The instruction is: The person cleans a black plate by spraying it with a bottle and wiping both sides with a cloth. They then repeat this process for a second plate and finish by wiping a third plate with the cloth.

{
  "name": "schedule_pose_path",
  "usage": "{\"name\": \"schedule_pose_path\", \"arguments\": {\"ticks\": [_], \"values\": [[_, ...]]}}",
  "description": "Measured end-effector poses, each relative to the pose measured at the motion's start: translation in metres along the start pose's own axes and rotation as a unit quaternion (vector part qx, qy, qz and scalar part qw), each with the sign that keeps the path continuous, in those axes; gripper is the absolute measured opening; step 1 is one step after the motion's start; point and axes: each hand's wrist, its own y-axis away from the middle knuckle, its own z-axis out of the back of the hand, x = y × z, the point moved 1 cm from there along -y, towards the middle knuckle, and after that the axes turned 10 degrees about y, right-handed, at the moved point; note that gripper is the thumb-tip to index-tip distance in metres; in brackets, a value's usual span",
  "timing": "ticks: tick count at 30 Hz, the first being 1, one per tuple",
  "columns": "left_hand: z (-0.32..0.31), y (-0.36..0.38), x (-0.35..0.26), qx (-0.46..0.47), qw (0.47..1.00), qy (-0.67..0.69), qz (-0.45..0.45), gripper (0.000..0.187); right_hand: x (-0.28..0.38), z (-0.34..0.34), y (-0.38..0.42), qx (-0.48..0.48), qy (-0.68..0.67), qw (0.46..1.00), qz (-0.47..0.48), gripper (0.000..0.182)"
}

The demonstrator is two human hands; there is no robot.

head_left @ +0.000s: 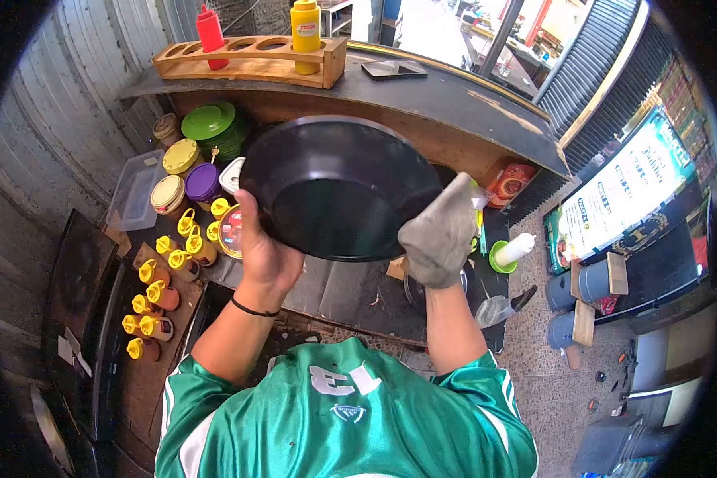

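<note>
A large black bowl is held up in front of me, tilted so that its inside shows. At its left rim, my left hand is closed on it, thumb upward along the edge; the other fingers are hidden behind the bowl. A grey cloth covers most of my right hand and lies against the bowl's right rim. The fingers under the cloth are hidden, but the hand is closed around it.
Yellow-capped sauce bottles and lidded tubs crowd the left. Green plates are stacked behind them. A wooden rack holds two squeeze bottles on the shelf. On the right, a white bottle leans in a green bowl.
</note>
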Motion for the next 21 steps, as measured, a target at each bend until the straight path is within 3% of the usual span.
{"name": "schedule_pose_path", "arguments": {"ticks": [2, 3, 4, 5, 6, 7, 8, 9, 10, 11, 12, 14, 16, 17, 18, 20, 21], "values": [[-0.011, 0.000, 0.001, 0.000, 0.988, 0.141, 0.057, 0.078, 0.007, -0.012, 0.010, -0.223, 0.142, 0.948, 0.179, 0.026], [-0.006, -0.001, 0.003, 0.020, 0.980, 0.159, 0.115, 0.081, 0.006, -0.006, 0.022, -0.161, 0.125, 0.953, 0.223, 0.036], [-0.006, -0.001, 0.009, 0.019, 0.981, 0.158, 0.112, 0.081, 0.017, -0.011, 0.026, -0.162, 0.123, 0.953, 0.225, 0.036], [-0.010, -0.002, 0.019, -0.010, 0.973, 0.200, 0.116, 0.080, 0.030, -0.021, 0.029, -0.102, -0.090, 0.974, 0.181, 0.037], [-0.013, -0.002, 0.028, -0.039, 0.962, 0.241, 0.122, 0.079, 0.042, -0.033, 0.035, -0.037, -0.298, 0.945, 0.128, 0.040], [-0.015, 0.000, 0.033, 0.039, 0.948, 0.276, 0.154, 0.073, 0.050, -0.046, 0.042, 0.029, -0.491, 0.868, 0.068, 0.043], [-0.010, -0.001, 0.036, 0.043, 0.948, 0.276, 0.155, 0.073, 0.052, -0.057, 0.050, 0.093, -0.657, 0.748, 0.006, 0.048], [0.004, -0.006, 0.042, -0.024, 0.966, 0.187, 0.179, 0.069, 0.039, -0.067, 0.067, 0.158, -0.564, 0.810, -0.029, 0.045], [0.024, -0.010, 0.047, -0.092, 0.971, 0.096, 0.199, 0.066, 0.037, -0.059, 0.059, 0.156, -0.564, 0.811, -0.027, 0.045], [0.035, -0.011, 0.044, 0.011, 0.916, 0.221, 0.335, 0.060, 0.039, -0.043, 0.046, 0.050, -0.462, 0.883, 0.062, 0.041], [0.047, 0.003, 0.047, 0.009, 0.984, -0.104, 0.145, 0.061, 0.036, -0.033, 0.037, -0.059, -0.345, 0.925, 0.149, 0.038], [0.016, 0.011, 0.016, -0.048, 0.981, 0.091, 0.167, 0.062, 0.013, -0.037, 0.030, -0.055, -0.321, 0.931, 0.162, 0.035], [-0.012, 0.013, -0.005, -0.008, 0.973, 0.101, 0.207, 0.063, -0.006, -0.037, 0.027, -0.044, -0.298, 0.938, 0.172, 0.032], [-0.016, 0.012, -0.010, 0.031, 0.963, 0.112, 0.242, 0.064, -0.011, -0.036, 0.025, -0.031, -0.228, 0.944, 0.235, 0.032], [-0.007, 0.010, -0.007, 0.025, 0.963, 0.114, 0.243, 0.064, -0.013, -0.037, 0.027, -0.016, -0.158, 0.941, 0.299, 0.031], [0.010, 0.006, 0.002, -0.057, 0.952, 0.039, 0.300, 0.070, -0.012, -0.043, 0.032, 0.000, -0.165, 0.935, 0.313, 0.031], [0.014, 0.008, 0.004, -0.055, 0.955, 0.040, 0.289, 0.069, -0.009, -0.045, 0.033, 0.000, -0.134, 0.936, 0.326, 0.034]]}}
